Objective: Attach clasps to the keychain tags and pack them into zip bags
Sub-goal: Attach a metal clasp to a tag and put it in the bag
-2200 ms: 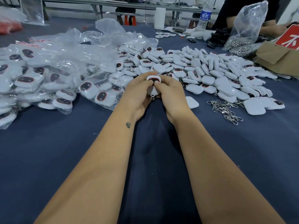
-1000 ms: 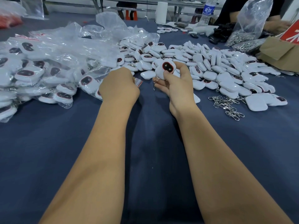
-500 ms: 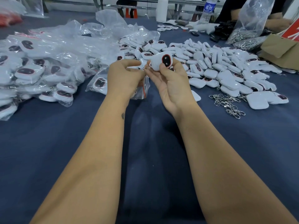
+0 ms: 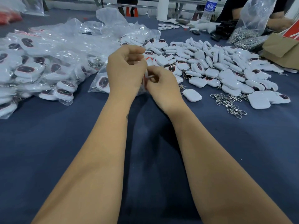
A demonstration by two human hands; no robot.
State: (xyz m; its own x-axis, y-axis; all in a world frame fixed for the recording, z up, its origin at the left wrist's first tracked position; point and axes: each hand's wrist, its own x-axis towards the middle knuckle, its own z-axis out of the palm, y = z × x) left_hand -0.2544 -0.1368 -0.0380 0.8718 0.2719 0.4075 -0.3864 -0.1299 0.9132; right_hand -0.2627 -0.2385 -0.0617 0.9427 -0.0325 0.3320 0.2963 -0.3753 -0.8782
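Both hands meet above the dark blue cloth-covered counter (image 4: 48, 143). The left hand (image 4: 125, 71) has its fingers curled, pinching the mouth of a clear zip bag with a red strip (image 4: 146, 73); the right hand (image 4: 163, 85) pinches the same edge beside it. Whether the tag is inside, I cannot tell. Left of the fingers lie bagged white tags (image 4: 40, 68); right, loose white keychain tags (image 4: 218, 65) and silver metal clasps (image 4: 229, 102). Beyond them stands a clear water bottle (image 4: 209, 9).

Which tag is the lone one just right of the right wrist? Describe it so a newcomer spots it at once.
Start at the big heap of loose white tags on the blue table, then come toward the right hand. A single white tag lies flat on the cloth beside that hand, between it and the loose metal clasps. It lies plain white side up, apart from the heap.
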